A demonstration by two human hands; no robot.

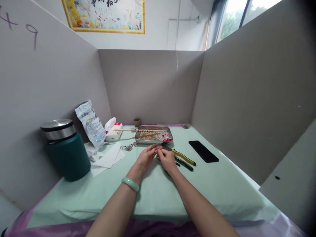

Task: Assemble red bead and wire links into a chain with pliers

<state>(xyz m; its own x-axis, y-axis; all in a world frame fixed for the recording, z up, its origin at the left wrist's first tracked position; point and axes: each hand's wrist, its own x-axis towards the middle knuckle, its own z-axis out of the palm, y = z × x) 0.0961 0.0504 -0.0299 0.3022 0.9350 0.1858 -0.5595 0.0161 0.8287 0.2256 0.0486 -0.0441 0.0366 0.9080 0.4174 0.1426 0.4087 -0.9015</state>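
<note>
My left hand (145,158) and my right hand (168,159) meet above the table just in front of a metal tray (139,142). Their fingertips are pinched together, and whatever lies between them is too small to make out. The tray holds gold-coloured bits and red beads (168,138). Across it rests a thin wooden stick (124,130) with small red-beaded pieces hung on it. Beside my right hand lie pliers with yellow handles (184,157) and a tool with dark green handles (184,163). A little beaded chain (128,147) sits left of my left hand.
On the left stand a dark green flask (69,156), a white printed pouch (91,123), a tissue pack (114,131) and white paper sheets (110,157). A small brown cup (137,122) is behind the tray. A black phone (203,151) lies right. Grey partitions (150,85) enclose the table.
</note>
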